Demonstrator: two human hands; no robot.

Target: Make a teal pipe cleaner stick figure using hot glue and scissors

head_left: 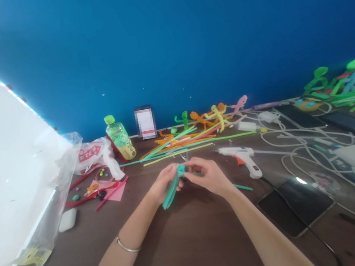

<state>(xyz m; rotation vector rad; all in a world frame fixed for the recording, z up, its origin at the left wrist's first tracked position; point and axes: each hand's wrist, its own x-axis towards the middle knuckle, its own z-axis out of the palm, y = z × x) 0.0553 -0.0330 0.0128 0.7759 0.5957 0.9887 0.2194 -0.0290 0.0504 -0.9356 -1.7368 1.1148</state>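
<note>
Desk (198, 256): teal pipe cleaner (172, 190) btwn hands (164, 184) (208, 176)

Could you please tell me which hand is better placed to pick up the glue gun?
Probably the right hand: the white hot glue gun lies just beyond it on that side, while the left hand is farther away. Both hands are pinching the green pipe cleaners, though.

Teal pipe-cleaner bundle (172, 189), strands bent together, pinched at top between left hand (164, 183) and right hand (206, 175), tail angled down-left.
</note>
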